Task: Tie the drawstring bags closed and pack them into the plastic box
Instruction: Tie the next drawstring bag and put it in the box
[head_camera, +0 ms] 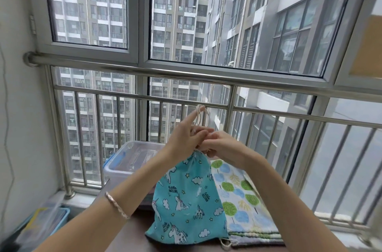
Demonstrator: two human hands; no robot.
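The turquoise unicorn bag (186, 200) is hanging upright in front of the person, its long axis running vertically, with the gathered neck pointing up and its wide bottom hem resting on the dark brown surface (132, 233). The cloth is looking soft and woven, and it is puckering into tight folds at the neck. The pale cord (199, 115) is rising from the neck in a loop. The left hand (186, 140) is holding that loop over its raised index finger while its other fingers (201, 134) are curling in. The right hand (219, 145) is curling round the cord just above the neck. A thin metal bracelet (116, 205) is sitting on the left wrist. Just right of the bag, a stack of tree-print bags (241, 196) is lying flat, touching it. Behind and to the left, the clear plastic box (124, 161) with blue latches is standing against the steel railing (186, 73)
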